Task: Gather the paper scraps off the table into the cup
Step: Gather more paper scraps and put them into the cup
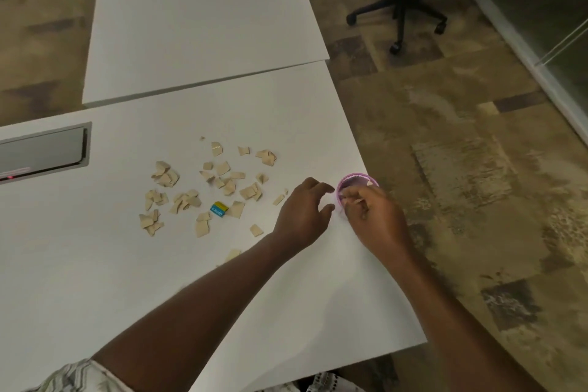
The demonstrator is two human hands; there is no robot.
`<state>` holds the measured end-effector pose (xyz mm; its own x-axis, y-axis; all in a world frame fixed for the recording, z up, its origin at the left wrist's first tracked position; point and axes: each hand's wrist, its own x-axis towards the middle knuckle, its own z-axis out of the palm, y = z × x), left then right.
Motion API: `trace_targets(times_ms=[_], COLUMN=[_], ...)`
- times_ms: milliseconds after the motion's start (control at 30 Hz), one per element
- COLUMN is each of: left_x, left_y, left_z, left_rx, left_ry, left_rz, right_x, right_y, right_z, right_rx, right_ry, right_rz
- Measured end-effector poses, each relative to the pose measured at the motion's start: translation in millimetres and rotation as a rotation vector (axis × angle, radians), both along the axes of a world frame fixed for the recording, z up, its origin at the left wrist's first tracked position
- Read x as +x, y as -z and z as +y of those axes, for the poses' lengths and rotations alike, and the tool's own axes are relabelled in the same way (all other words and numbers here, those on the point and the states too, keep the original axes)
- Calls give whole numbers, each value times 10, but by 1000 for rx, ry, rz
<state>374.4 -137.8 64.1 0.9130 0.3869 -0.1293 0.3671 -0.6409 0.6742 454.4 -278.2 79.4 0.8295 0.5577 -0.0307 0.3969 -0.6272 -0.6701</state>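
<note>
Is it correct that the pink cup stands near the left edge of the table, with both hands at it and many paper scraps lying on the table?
Not quite. The head view shows the pink cup near the right edge of the table, not the left. The rest holds: the left hand and right hand are both at it, and many paper scraps lie on the table.

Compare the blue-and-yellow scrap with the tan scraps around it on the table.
The blue-and-yellow scrap is brightly coloured and carries printed lettering; the tan scraps are plain beige with no print. It is a single piece with straight edges; the tan ones are many, ragged and scattered. Both lie loose on the white table, left of the pink cup.
</note>
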Motion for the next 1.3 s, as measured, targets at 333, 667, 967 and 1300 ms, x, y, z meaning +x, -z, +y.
trace_targets(times_ms=[333, 667, 967, 1300], left_x=[-1280, -2820, -3101, -2460], left_y=[406, 1002, 1302, 1049], left_z=[414, 318, 422, 1265], left_rx=[77, 287, 302, 334], left_ry=[-198, -161, 29, 45], left_rz=[134, 274, 328, 215], right_x=[-732, -1763, -2058, -1406], right_y=[399, 560, 836, 677], right_z=[368, 579, 1059, 1665], right_rx=[-115, -345, -503, -295], right_ry=[-258, -656, -672, -377], right_rz=[200, 201, 140, 9])
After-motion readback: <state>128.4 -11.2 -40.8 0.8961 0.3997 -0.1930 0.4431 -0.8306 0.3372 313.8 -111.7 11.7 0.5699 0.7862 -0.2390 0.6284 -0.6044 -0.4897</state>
